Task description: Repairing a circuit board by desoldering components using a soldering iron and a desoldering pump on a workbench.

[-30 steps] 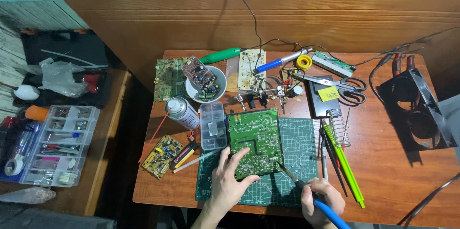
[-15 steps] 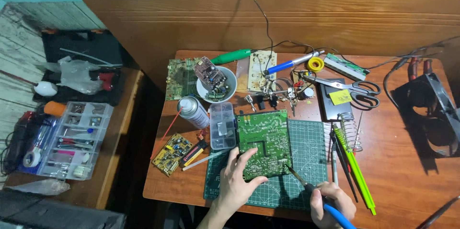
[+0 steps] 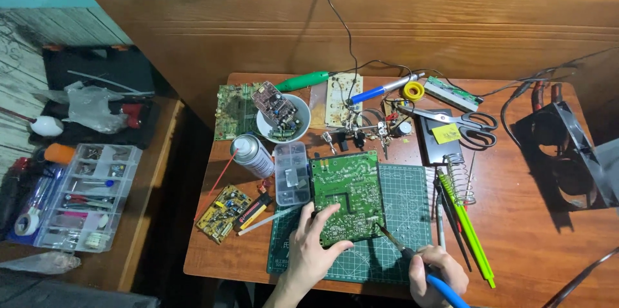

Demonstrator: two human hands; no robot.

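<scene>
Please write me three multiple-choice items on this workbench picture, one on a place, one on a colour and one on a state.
1. Where does the large green circuit board lie?
A. in the white bowl
B. on the green cutting mat
C. on the scissors

2. What colour is the handle of the soldering iron?
A. red
B. yellow
C. blue

3. What is the left hand doing?
A. pressing its fingers on the near edge of the large board
B. resting flat on bare wood, away from everything
C. gripping the spray can

Answers:
1 B: the board rests on the cutting mat, whose grid shows around it.
2 C: a blue handle sticks out of the right hand.
3 A: the fingertips rest on the board's near edge, while the spray can lies untouched.
</scene>
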